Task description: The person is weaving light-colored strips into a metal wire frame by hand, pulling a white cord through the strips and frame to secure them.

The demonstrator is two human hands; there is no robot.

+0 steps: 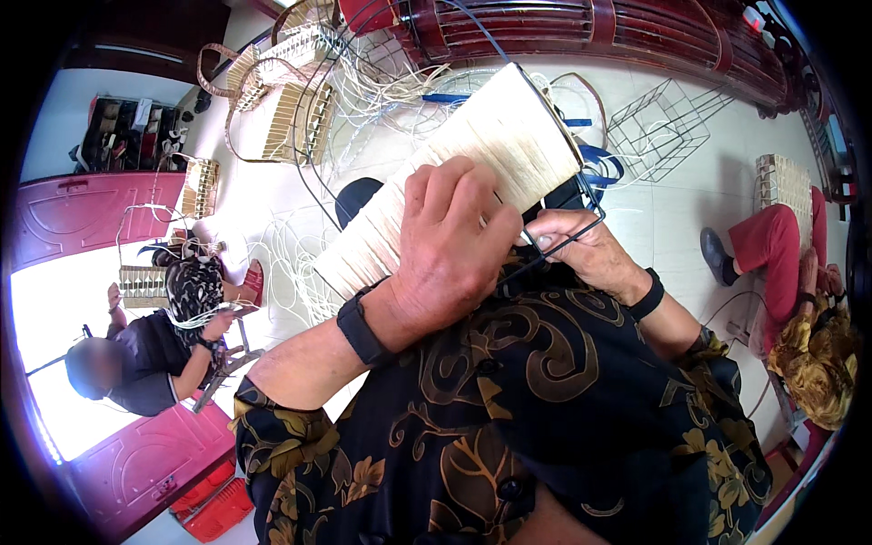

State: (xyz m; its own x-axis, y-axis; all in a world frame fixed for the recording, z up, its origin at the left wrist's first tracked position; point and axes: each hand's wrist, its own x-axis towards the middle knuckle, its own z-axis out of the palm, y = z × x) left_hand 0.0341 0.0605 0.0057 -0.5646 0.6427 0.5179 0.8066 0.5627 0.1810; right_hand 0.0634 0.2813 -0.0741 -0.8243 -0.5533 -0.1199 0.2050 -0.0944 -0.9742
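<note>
A cream woven panel point(527, 145) on a dark wire frame point(589, 229) lies slantwise above my lap. My left hand point(450, 241) rests over it with curled fingers gripping the panel; the thumb is near its lower edge. Just to the right, my right hand point(581, 250) has its thumb and fingers closed beside a bar of the frame, and what lies between them is hard to make out. Loose white cords point(291, 263) trail to the left of the panel, and blue straps point(604, 168) show behind its right end.
Part-woven baskets point(291, 123), a bare wire frame point(663, 123) and a red wooden bench point(590, 32) are ahead. A seated co-worker point(150, 363) handles cords at the left; another person point(808, 354) sits at the right. A shoe rack point(118, 127) stands far left.
</note>
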